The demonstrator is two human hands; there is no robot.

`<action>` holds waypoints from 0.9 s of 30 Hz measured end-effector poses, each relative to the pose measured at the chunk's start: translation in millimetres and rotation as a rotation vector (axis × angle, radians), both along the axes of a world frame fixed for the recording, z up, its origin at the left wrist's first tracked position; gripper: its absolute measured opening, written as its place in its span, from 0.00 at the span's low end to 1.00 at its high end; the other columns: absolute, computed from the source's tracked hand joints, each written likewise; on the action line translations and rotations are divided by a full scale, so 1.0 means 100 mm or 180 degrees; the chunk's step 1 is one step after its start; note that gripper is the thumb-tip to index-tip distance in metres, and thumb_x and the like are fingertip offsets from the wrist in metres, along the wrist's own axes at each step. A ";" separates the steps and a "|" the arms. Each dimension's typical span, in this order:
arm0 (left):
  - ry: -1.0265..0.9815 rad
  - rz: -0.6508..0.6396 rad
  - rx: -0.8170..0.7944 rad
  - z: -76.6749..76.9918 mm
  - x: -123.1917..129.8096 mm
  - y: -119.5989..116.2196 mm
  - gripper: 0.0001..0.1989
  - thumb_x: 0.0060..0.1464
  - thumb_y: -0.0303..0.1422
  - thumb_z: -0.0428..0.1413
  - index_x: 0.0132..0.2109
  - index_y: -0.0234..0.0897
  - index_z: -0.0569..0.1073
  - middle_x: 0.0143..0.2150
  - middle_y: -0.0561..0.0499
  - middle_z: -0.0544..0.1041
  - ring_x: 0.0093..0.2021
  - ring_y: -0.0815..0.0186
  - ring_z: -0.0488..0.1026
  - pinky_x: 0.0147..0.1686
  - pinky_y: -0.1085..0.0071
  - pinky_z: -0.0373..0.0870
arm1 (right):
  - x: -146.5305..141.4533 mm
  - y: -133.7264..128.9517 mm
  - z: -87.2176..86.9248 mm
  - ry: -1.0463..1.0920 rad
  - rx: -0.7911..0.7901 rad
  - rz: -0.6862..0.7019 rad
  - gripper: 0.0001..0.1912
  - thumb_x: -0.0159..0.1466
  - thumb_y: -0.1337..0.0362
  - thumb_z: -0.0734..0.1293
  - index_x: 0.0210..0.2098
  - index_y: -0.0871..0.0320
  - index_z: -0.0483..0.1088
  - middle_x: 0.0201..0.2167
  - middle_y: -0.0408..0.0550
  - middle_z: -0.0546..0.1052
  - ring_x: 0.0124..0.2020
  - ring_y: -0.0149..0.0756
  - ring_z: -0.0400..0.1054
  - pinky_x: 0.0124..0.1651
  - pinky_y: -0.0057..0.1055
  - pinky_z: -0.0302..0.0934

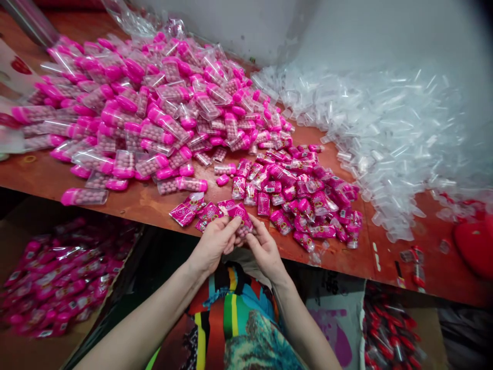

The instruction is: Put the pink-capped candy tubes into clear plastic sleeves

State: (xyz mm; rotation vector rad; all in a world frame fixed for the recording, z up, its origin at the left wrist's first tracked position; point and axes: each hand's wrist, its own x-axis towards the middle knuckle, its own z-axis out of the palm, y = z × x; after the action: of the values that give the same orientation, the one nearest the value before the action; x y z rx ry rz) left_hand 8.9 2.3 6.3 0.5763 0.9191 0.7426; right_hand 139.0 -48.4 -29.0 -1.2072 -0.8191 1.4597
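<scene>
At the table's front edge, my left hand (216, 240) pinches a pink printed wrapper sleeve (239, 211) between thumb and fingers. My right hand (265, 249) closes on its lower right side. Small pink balls show at the lower end of the sleeve, between my fingertips; the container they seem to sit in is mostly hidden. Several flat pink sleeves (187, 208) lie just beyond my left hand. To the right is a heap of small wrapped bottles (308, 198). Further back spreads a big pile of clear bottles with pink caps (154, 118), filled with pink balls.
Clear empty plastic tubes (385, 128) are heaped at the right, against the wall. Red items (418, 267) and a red object (475, 246) sit at the far right. Below the table edge stand a box of wrapped bottles (57, 277) and a box of red-capped ones (393, 329).
</scene>
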 end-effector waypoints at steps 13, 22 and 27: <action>0.0127 0.0257 0.0069 -0.19 0.12 -0.06 0.19 0.54 0.44 0.59 0.26 0.37 0.63 0.11 0.62 0.59 0.10 0.78 0.50 0.12 0.79 0.50 | -0.12 0.11 -0.15 -0.0229 -0.0098 -0.0608 0.20 0.57 0.57 0.73 0.47 0.55 0.71 0.39 0.47 0.80 0.34 0.33 0.74 0.35 0.29 0.69; 0.0340 -0.0038 0.0279 -0.11 0.08 -0.12 0.17 0.56 0.47 0.56 0.34 0.36 0.74 0.12 0.60 0.64 0.11 0.75 0.58 0.16 0.77 0.54 | 0.25 0.33 0.16 0.0207 -0.0193 -0.0796 0.16 0.59 0.58 0.71 0.44 0.56 0.69 0.26 0.40 0.76 0.23 0.27 0.67 0.29 0.26 0.64; 0.1059 0.0411 0.0434 -0.13 -0.26 -0.04 0.17 0.53 0.46 0.58 0.36 0.35 0.78 0.10 0.59 0.62 0.11 0.73 0.58 0.17 0.76 0.53 | 0.31 0.53 0.30 -0.0616 0.0350 -0.0622 0.21 0.68 0.50 0.59 0.55 0.52 0.66 0.35 0.46 0.76 0.24 0.30 0.65 0.28 0.29 0.63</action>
State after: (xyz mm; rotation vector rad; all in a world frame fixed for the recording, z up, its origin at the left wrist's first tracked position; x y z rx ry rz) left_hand -17.4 -1.9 -6.3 0.7818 1.2280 0.8449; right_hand 169.7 4.3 1.3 -1.3197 -0.8734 1.1387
